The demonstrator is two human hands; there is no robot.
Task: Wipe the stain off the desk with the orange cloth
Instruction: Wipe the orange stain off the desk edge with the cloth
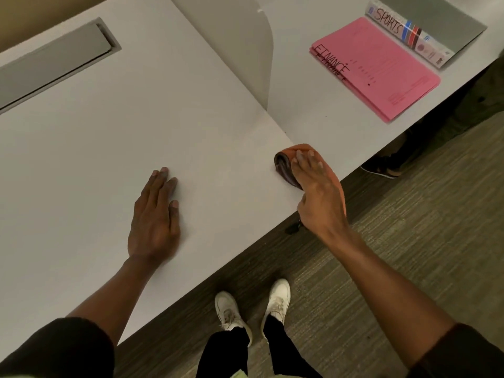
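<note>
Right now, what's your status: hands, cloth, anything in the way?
Left hand flat on desk, open. Right hand presses orange cloth at desk's front edge. Stain not visible. Pink folders and book far off, not in the way.

The right hand (313, 192) presses the cloth (285, 162) on the desk (136, 118), at its near edge. Left of the grip, well apart, the left hand (155, 214) lies flat on the desk. Beyond the grip stands a divider (240, 45). Further right lie folders (381, 75), with a book (406, 34) just behind them. Far left, a hatch (54, 58) sits in the desk.
</note>
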